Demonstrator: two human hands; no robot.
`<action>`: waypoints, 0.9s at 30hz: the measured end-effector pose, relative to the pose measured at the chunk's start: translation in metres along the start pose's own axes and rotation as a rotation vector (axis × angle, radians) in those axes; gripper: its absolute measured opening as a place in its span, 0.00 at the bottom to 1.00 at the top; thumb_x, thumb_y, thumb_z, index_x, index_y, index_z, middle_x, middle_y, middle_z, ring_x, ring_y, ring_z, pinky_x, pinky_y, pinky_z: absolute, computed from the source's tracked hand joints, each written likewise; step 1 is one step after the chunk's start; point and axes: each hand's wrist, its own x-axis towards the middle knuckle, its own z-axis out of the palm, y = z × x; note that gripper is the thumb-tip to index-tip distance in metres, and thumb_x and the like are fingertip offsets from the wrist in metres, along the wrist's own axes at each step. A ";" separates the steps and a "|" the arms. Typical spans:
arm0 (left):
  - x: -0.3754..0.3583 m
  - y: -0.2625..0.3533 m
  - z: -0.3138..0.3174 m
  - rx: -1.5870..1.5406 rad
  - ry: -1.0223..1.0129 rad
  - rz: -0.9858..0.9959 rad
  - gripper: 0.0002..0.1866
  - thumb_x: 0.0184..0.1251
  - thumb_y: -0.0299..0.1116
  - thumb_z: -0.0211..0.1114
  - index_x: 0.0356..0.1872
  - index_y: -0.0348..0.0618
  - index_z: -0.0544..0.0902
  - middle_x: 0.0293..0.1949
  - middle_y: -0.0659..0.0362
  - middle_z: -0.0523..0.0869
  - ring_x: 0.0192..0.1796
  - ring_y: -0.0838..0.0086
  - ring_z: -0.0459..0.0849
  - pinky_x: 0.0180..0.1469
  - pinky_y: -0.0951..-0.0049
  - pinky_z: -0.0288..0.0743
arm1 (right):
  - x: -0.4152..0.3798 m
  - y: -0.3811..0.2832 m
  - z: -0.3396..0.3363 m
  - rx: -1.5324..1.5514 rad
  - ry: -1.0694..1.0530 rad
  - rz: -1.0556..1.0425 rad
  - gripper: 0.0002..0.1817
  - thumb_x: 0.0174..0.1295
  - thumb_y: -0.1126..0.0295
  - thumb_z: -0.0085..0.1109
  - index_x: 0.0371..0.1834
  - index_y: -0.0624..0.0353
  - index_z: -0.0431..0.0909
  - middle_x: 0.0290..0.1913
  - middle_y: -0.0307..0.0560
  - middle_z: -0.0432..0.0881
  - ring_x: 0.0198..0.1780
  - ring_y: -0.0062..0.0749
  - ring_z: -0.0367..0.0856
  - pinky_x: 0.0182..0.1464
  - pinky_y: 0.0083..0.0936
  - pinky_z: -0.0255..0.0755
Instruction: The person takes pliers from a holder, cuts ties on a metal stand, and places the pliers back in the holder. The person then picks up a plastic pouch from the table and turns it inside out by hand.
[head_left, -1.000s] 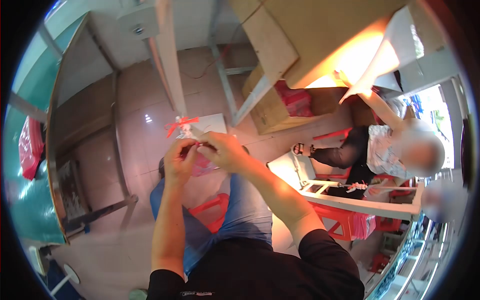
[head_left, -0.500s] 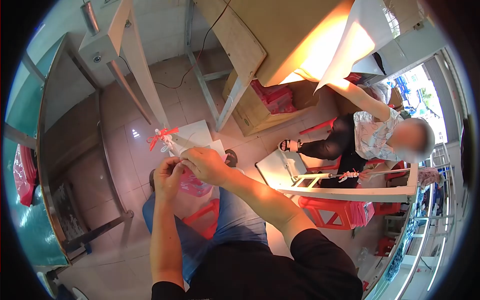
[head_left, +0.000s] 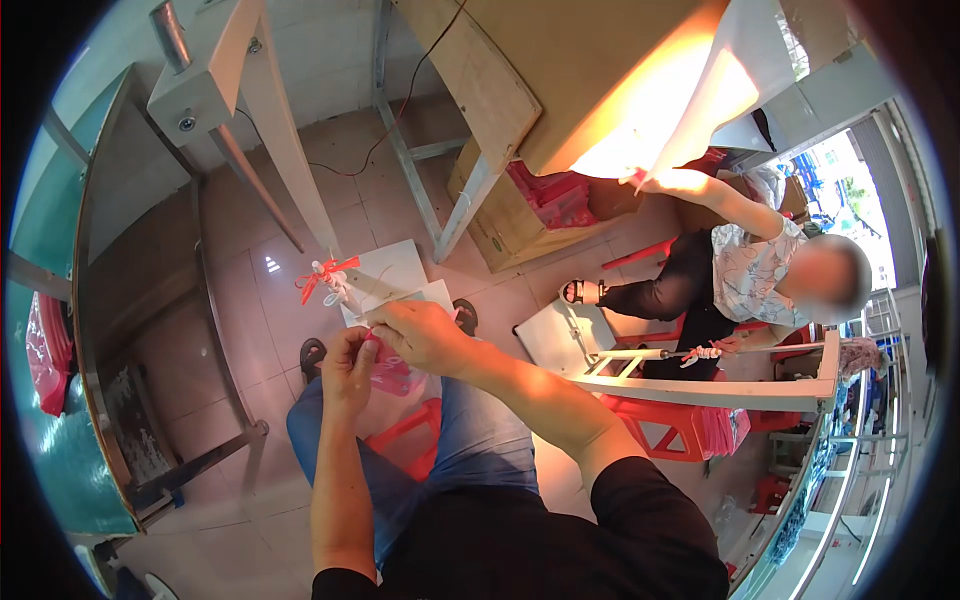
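Note:
My left hand (head_left: 347, 368) is closed in a pinch, its thumb and fingertips on the edge of a pink-printed, see-through plastic bag (head_left: 398, 380). The bag hangs down over my lap. Just to its right, my right hand (head_left: 418, 335) is closed with curled fingers; what lies inside them is hidden. Beyond both hands, a bunch of red and white ties (head_left: 328, 278) sits around the end of a light-coloured bar, apart from my fingers. White boards (head_left: 385, 268) lie below the bar.
A co-worker (head_left: 755, 265) sits at the right, one arm raised to a brightly lit sheet (head_left: 700, 100). A cardboard box (head_left: 500, 225) holds pink bundles. A white frame (head_left: 700, 390) with ties, a red stool (head_left: 650, 430) and a dark metal-legged table (head_left: 200, 300) stand around me.
My hands have moved slightly apart, the left one lower and the right one a little to the right. The co-worker's raised hand has shifted right at the sheet.

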 end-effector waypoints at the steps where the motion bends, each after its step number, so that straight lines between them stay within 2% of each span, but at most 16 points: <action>1: 0.000 0.001 0.000 0.006 -0.020 -0.008 0.07 0.75 0.28 0.59 0.49 0.38 0.77 0.39 0.63 0.81 0.39 0.81 0.78 0.46 0.79 0.74 | 0.000 -0.001 -0.001 0.007 0.021 -0.002 0.06 0.62 0.72 0.61 0.40 0.60 0.77 0.35 0.54 0.83 0.37 0.53 0.83 0.38 0.39 0.76; 3: -0.002 0.001 -0.002 0.012 -0.038 -0.021 0.07 0.75 0.28 0.59 0.49 0.38 0.77 0.39 0.63 0.80 0.39 0.81 0.78 0.45 0.79 0.74 | 0.000 -0.004 -0.002 0.015 0.039 0.000 0.06 0.63 0.70 0.60 0.38 0.59 0.76 0.35 0.55 0.83 0.36 0.54 0.82 0.37 0.40 0.75; 6: -0.006 -0.003 -0.005 0.085 -0.017 -0.026 0.07 0.75 0.28 0.59 0.49 0.39 0.77 0.39 0.64 0.80 0.38 0.82 0.77 0.44 0.80 0.73 | 0.004 -0.013 -0.011 0.057 -0.076 0.126 0.07 0.65 0.69 0.59 0.42 0.59 0.77 0.35 0.55 0.83 0.36 0.50 0.83 0.39 0.38 0.75; 8: -0.007 -0.006 -0.011 -0.016 -0.001 -0.002 0.06 0.76 0.27 0.57 0.48 0.40 0.77 0.39 0.64 0.80 0.38 0.83 0.77 0.44 0.80 0.72 | 0.010 -0.018 -0.027 0.234 -0.318 0.270 0.11 0.68 0.67 0.58 0.50 0.58 0.78 0.39 0.50 0.84 0.40 0.40 0.84 0.43 0.34 0.76; 9: -0.007 -0.006 -0.014 -0.015 0.006 -0.003 0.06 0.76 0.27 0.57 0.48 0.40 0.77 0.39 0.64 0.80 0.38 0.83 0.77 0.44 0.80 0.72 | 0.014 -0.013 -0.036 0.237 -0.324 0.268 0.11 0.68 0.67 0.58 0.50 0.58 0.78 0.39 0.50 0.84 0.40 0.40 0.84 0.43 0.34 0.76; 11: -0.007 -0.002 -0.022 -0.195 -0.080 -0.016 0.04 0.76 0.27 0.56 0.47 0.42 0.77 0.40 0.63 0.80 0.38 0.82 0.77 0.44 0.80 0.73 | 0.022 0.003 -0.051 0.646 -0.502 0.525 0.19 0.69 0.71 0.54 0.63 0.58 0.74 0.52 0.47 0.81 0.51 0.28 0.81 0.53 0.30 0.77; 14: -0.002 -0.006 -0.027 -0.448 -0.045 -0.071 0.05 0.76 0.26 0.55 0.48 0.45 0.76 0.41 0.63 0.80 0.42 0.80 0.79 0.48 0.77 0.74 | 0.026 0.027 -0.049 0.464 -0.762 0.361 0.23 0.69 0.72 0.55 0.68 0.56 0.70 0.60 0.50 0.77 0.57 0.31 0.79 0.59 0.30 0.74; 15: 0.002 -0.002 -0.027 -0.521 -0.020 -0.069 0.06 0.76 0.27 0.55 0.48 0.43 0.77 0.40 0.64 0.81 0.40 0.80 0.79 0.47 0.77 0.74 | 0.026 0.034 -0.049 0.481 -0.788 0.345 0.23 0.69 0.72 0.55 0.68 0.56 0.70 0.60 0.50 0.77 0.57 0.31 0.79 0.59 0.30 0.74; 16: 0.007 0.002 -0.025 -0.595 0.005 -0.063 0.07 0.77 0.28 0.55 0.49 0.42 0.78 0.39 0.64 0.81 0.39 0.81 0.79 0.46 0.78 0.74 | 0.025 0.041 -0.050 0.812 -0.746 0.503 0.24 0.69 0.72 0.56 0.68 0.57 0.70 0.62 0.51 0.76 0.58 0.32 0.78 0.61 0.30 0.73; 17: 0.012 0.010 -0.021 -0.666 0.030 -0.042 0.07 0.77 0.28 0.55 0.50 0.43 0.77 0.42 0.64 0.82 0.42 0.81 0.79 0.49 0.76 0.74 | 0.027 0.044 -0.045 1.137 -0.687 0.671 0.25 0.68 0.72 0.57 0.69 0.58 0.69 0.64 0.53 0.75 0.60 0.33 0.77 0.62 0.30 0.71; 18: 0.019 0.009 -0.021 -0.657 0.057 -0.035 0.07 0.77 0.28 0.55 0.50 0.43 0.77 0.42 0.64 0.82 0.42 0.81 0.79 0.49 0.76 0.74 | 0.030 0.044 -0.034 1.147 -0.716 0.667 0.25 0.68 0.72 0.57 0.69 0.58 0.69 0.64 0.53 0.75 0.60 0.33 0.77 0.62 0.30 0.71; 20: 0.032 0.001 -0.023 -0.757 0.091 -0.031 0.07 0.78 0.28 0.54 0.51 0.45 0.77 0.43 0.65 0.83 0.44 0.82 0.80 0.52 0.75 0.74 | 0.031 0.044 -0.017 0.896 -0.586 0.565 0.24 0.68 0.68 0.58 0.67 0.62 0.71 0.62 0.51 0.77 0.62 0.33 0.76 0.63 0.31 0.71; 21: 0.038 -0.002 -0.025 -0.751 0.108 -0.028 0.07 0.78 0.28 0.54 0.51 0.45 0.77 0.43 0.65 0.83 0.44 0.82 0.80 0.52 0.75 0.74 | 0.034 0.059 -0.011 0.568 -0.631 0.275 0.23 0.70 0.66 0.57 0.65 0.62 0.73 0.60 0.48 0.79 0.59 0.31 0.78 0.61 0.30 0.74; 22: 0.044 -0.006 -0.027 -0.742 0.126 -0.034 0.07 0.78 0.28 0.54 0.51 0.46 0.78 0.43 0.65 0.83 0.44 0.82 0.80 0.52 0.76 0.75 | 0.032 0.070 0.001 0.577 -0.639 0.272 0.23 0.70 0.66 0.57 0.65 0.62 0.73 0.60 0.48 0.79 0.59 0.31 0.78 0.61 0.30 0.74; 25: 0.064 -0.008 -0.027 -0.716 0.189 -0.044 0.07 0.78 0.29 0.55 0.51 0.46 0.78 0.41 0.66 0.83 0.43 0.83 0.80 0.50 0.77 0.74 | 0.031 0.095 0.030 1.002 -0.277 0.907 0.17 0.66 0.69 0.61 0.57 0.60 0.78 0.53 0.43 0.83 0.50 0.26 0.82 0.52 0.25 0.78; 27: 0.077 -0.008 -0.029 -0.582 0.191 -0.001 0.08 0.78 0.32 0.56 0.53 0.47 0.77 0.42 0.66 0.82 0.41 0.84 0.78 0.48 0.79 0.73 | 0.043 0.096 0.034 0.958 -0.263 0.815 0.17 0.66 0.69 0.61 0.56 0.60 0.78 0.52 0.43 0.83 0.49 0.26 0.82 0.51 0.24 0.78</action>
